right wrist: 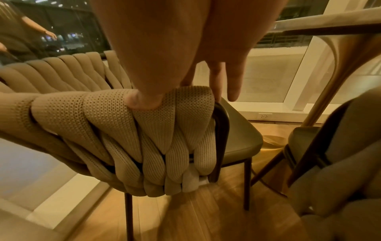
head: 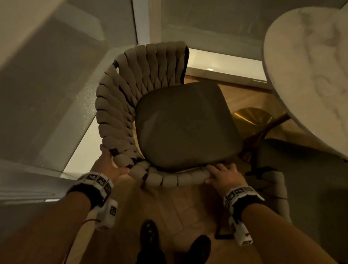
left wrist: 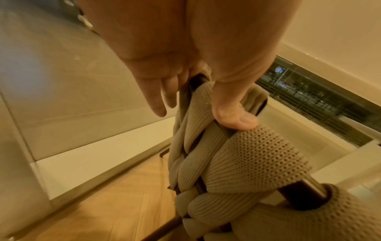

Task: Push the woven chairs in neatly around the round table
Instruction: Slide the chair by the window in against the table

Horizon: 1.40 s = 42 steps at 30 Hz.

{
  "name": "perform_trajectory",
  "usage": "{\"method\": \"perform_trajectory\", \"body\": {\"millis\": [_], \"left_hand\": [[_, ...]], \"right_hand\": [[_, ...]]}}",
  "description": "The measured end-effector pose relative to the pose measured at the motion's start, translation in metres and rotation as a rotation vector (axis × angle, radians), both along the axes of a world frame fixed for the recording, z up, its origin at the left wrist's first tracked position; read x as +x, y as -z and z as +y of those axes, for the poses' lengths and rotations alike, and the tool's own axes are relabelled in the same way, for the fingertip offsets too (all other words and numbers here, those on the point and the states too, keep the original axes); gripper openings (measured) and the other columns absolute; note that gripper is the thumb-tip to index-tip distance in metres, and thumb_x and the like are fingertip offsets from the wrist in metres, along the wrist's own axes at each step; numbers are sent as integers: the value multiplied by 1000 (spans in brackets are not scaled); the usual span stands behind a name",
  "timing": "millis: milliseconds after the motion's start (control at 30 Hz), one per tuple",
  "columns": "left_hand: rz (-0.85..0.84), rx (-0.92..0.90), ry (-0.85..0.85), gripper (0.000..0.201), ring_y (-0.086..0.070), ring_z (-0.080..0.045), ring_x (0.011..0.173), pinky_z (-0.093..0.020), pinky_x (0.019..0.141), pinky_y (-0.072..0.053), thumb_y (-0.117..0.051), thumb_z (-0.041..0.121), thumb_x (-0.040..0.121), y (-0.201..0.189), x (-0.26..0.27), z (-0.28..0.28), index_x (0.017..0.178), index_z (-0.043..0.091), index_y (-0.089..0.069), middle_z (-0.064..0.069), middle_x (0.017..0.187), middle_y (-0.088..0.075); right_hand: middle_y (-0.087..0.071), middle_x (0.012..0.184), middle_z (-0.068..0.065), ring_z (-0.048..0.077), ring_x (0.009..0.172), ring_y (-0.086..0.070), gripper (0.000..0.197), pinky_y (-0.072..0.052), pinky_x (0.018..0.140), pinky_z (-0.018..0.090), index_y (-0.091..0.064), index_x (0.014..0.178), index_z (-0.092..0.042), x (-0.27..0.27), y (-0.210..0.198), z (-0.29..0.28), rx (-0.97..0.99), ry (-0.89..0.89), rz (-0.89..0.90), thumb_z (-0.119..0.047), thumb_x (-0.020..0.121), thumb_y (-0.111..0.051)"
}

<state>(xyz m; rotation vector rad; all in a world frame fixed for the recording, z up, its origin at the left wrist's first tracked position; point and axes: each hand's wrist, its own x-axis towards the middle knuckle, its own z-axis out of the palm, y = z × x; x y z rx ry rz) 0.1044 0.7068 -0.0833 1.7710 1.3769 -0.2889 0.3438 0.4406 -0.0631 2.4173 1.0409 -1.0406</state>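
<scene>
A woven chair [head: 183, 122] with a beige braided back [head: 115, 107] and a dark seat stands in front of me, its seat turned toward the round marble table [head: 327, 73] at the upper right. The seat's front corner sits close to the table's rim without passing under it. My left hand [head: 110, 166] grips the curved back rail at its near left, thumb [left wrist: 237, 117] on the weave and fingers [left wrist: 160, 104] down the outer side. My right hand [head: 222, 176] grips the rail's near right end, its thumb [right wrist: 144, 101] pressing on the knitted band [right wrist: 115, 114].
A second woven chair [head: 277, 187] stands close on the right, partly under the table beside its gold base [head: 252, 119]. Glass walls and a window sill [head: 219, 67] hem in the left and far sides. My feet [head: 150, 233] are on the wooden floor behind the chair.
</scene>
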Motion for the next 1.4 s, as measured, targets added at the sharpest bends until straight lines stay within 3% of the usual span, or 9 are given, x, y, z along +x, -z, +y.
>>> {"method": "perform_trajectory", "body": {"millis": [167,367,500,566,666,866,1000,1200,1399], "left_hand": [[-53,29,77,120,-38,-41,136,-48,109,-35,-84,20,70,12,47,82,152,23,4,-20,153,-32],[-394,315,98,87,-34,-32,139,-44,114,-31,-75,16,76,-2,89,85,149,22,-27,-11,152,-34],[-93,382,795,66,-21,-27,143,-59,114,-21,-62,50,81,-12,109,23,140,40,-35,4,154,-31],[104,350,1004,57,-8,-27,148,-68,113,-5,-51,46,89,-2,111,4,141,49,-28,15,156,-27],[187,358,1043,61,-6,-27,147,-72,109,-6,-45,23,92,8,115,3,140,52,-23,19,153,-29],[241,359,1048,59,-5,-23,148,-72,110,4,-46,25,91,-6,152,5,143,46,-26,13,155,-28],[297,363,1058,62,-11,-25,147,-57,117,-10,-44,22,88,-19,189,-2,145,36,-25,5,155,-29],[300,411,981,70,-11,-21,147,-50,117,-9,-43,0,88,-27,223,-16,146,36,-27,6,155,-30],[266,418,913,83,-17,-20,145,-61,116,-4,-52,-3,78,5,227,-4,136,54,-34,10,154,-31]], "right_hand": [[-28,154,-3,39,132,-25,60,-35,106,47,-21,147,-39,8,3,38,40,93,-6,-60,93,-36],[-28,154,-3,37,139,-19,60,-33,109,50,-18,147,-41,20,-4,57,34,130,47,-48,94,-45],[-21,157,1,32,142,-20,58,-28,114,48,-20,149,-32,28,-7,53,21,226,96,-36,97,-46],[-21,157,3,32,141,-24,56,-30,113,46,-20,149,-32,31,-6,52,29,253,132,-31,98,-45],[-23,155,4,33,137,-28,55,-33,111,46,-22,147,-35,37,-2,48,57,265,168,-32,97,-45],[-23,155,5,36,138,-24,51,-27,114,46,-25,146,-35,62,-2,44,156,283,194,-31,98,-42],[-29,152,9,36,135,-28,49,-29,113,46,-28,146,-33,90,-1,47,185,289,205,-32,99,-40],[-35,149,11,36,133,-32,50,-30,111,45,-30,145,-31,127,0,39,203,235,207,-36,98,-43],[-39,146,12,36,132,-34,47,-30,111,45,-35,142,-28,147,2,34,222,169,255,-38,97,-45]]}}
